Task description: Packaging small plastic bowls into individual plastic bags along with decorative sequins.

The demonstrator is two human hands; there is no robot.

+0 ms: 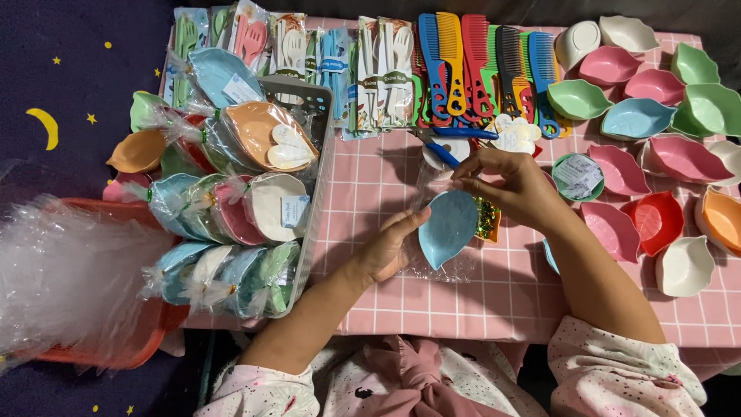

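The left hand (390,249) supports the lower edge of a blue leaf-shaped dish (448,226), fingers closed against it. The dish sits inside a clear plastic bag (440,266) above the pink checked bench (478,301). The right hand (513,185) pinches the bag's top edge, fingers together. A grey basket (316,100) of wrapped dishes stands left; coloured combs (478,69) lie behind.

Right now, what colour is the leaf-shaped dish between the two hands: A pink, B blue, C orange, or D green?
B: the leaf-shaped dish is light blue, inside a clear plastic bag, with the left hand at its lower edge and the right hand pinching the bag's top.
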